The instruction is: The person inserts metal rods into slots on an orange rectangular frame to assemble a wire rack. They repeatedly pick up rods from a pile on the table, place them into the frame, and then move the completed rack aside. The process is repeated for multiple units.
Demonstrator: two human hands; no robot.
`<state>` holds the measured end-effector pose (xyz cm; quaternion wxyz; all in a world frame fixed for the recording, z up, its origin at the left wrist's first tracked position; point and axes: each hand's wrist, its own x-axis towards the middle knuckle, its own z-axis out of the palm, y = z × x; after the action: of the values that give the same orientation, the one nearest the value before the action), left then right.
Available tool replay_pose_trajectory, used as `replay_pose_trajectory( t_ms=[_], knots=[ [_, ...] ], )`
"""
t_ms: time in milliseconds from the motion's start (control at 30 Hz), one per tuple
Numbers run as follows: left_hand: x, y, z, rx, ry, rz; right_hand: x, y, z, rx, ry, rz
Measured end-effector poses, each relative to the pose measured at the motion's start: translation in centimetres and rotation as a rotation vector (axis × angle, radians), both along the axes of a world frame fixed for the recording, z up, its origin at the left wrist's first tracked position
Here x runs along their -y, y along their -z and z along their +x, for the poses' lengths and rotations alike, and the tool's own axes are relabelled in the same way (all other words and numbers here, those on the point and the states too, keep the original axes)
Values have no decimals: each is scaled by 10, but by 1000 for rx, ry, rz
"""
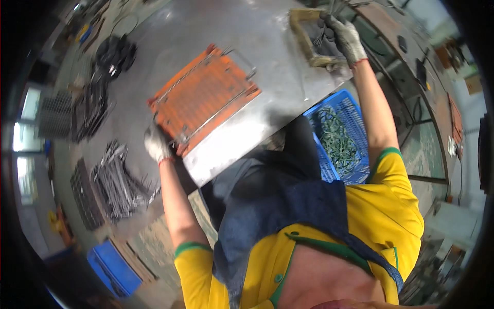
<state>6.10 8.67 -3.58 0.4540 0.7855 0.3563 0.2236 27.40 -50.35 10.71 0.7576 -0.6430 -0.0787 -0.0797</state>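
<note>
An orange ribbed board [206, 98] lies tilted on the grey metal tabletop [170, 36], with metal rods along two sides and a wire loop at its far right end. My left hand [157, 144], in a pale glove with dark fingers, is closed at the board's near left corner; part of the fingers is hidden. Far to the right, my right hand [348, 42], gloved the same way, is over a shallow wooden-framed tray [303, 38]. Its fingers are curled around thin metal pieces [320, 39], whose exact kind is too small to make out.
A blue plastic basket [358, 116] of green strips stands below the table's right edge. Bundles of dark metal rods [116, 183] and black wire parts [92, 105] lie at the left. A blue box [114, 268] rests on the floor at the lower left.
</note>
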Motion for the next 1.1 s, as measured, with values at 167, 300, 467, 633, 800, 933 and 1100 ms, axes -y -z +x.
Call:
replay_pose_trajectory(
  t_ms=[167, 300, 467, 633, 800, 933, 1100],
  knots=[
    [65, -74, 4, -53, 32, 686, -100, -2, -99, -92, -280, -492],
    [160, -140, -2, 97, 596, -150, -179, -2, -157, -198, -645, -479],
    [206, -137, -19, 204, 892, -765, -214, 64, -165, 269, -705, -854],
    [204, -136, -33, 218, 841, -839, -226, 69, -162, 349, -779, -646],
    [200, -145, -36, 179, 793, -786, -230, 79, -171, 234, -684, -654],
    [199, -157, -41, 53, 822, -742, -234, 68, -170, 443, -717, -530],
    [195, -122, -40, -103, 861, -134, -230, 98, -172, 193, -847, -524]
  ],
)
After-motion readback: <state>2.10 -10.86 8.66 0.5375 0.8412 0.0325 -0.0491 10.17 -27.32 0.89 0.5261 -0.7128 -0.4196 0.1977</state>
